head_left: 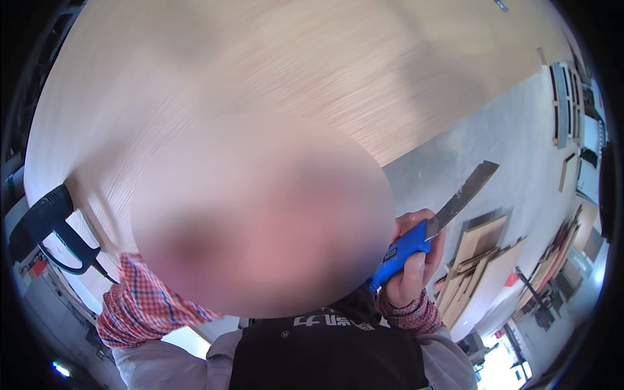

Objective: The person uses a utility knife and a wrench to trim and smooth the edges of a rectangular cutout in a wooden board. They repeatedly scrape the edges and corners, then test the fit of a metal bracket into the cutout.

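Observation:
My right hand (416, 260) is closed around the blue handle of a knife (406, 248) in the right half of the view. Its long, stained metal blade points up and to the right, over the grey floor. On the left, the red and blue checked sleeve (146, 305) of my left arm reaches toward the middle. A large blurred oval covers that area, so my left hand and its fingers are hidden. Beyond the sleeve, a black heat gun (55, 227) with a looped handle lies near the left edge of a wide wooden panel (273, 58).
Stacked boards and offcuts (478, 266) lie on the grey floor (468, 143) at right. Farther off are slatted pallets (565, 104) and more leaning sheets (552, 260). A small metal piece (500, 5) lies at the panel's far edge.

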`<state>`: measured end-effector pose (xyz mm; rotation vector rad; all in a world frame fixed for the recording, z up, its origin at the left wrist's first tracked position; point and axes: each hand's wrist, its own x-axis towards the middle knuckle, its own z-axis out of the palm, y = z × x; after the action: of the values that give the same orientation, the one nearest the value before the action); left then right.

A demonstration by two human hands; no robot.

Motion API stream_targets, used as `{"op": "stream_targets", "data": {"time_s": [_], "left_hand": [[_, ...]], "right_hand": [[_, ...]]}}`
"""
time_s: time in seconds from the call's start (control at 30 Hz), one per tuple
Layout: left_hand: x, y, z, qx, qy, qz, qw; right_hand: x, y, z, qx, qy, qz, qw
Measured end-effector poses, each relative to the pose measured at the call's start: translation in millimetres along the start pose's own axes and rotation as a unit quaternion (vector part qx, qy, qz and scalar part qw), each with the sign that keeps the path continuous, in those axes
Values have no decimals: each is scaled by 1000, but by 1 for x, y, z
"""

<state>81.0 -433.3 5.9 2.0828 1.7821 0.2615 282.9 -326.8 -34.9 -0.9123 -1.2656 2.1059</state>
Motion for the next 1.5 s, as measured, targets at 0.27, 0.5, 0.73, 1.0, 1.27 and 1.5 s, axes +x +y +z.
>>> {"op": "stream_targets", "data": {"time_s": [0.27, 0.5, 0.73, 1.0, 1.27, 1.5], "left_hand": [[-69, 37, 5, -81, 144, -123, 979], [-87, 12, 33, -10, 301, -301, 905], [-42, -32, -4, 23, 286, -173, 942], [-49, -14, 15, 81, 279, -166, 942], [-59, -32, 17, 83, 213, -189, 955], [-94, -3, 37, -362, 159, -298, 869]], "right_hand": [[23, -3, -26, -50, -223, 118, 966], [73, -8, 17, -379, -362, -75, 848], [93, -14, 27, -452, -393, -135, 789], [100, -42, 24, -534, -448, -154, 701], [92, -45, 35, -578, -382, -174, 700], [82, -62, 33, -576, -428, -184, 672]]}}
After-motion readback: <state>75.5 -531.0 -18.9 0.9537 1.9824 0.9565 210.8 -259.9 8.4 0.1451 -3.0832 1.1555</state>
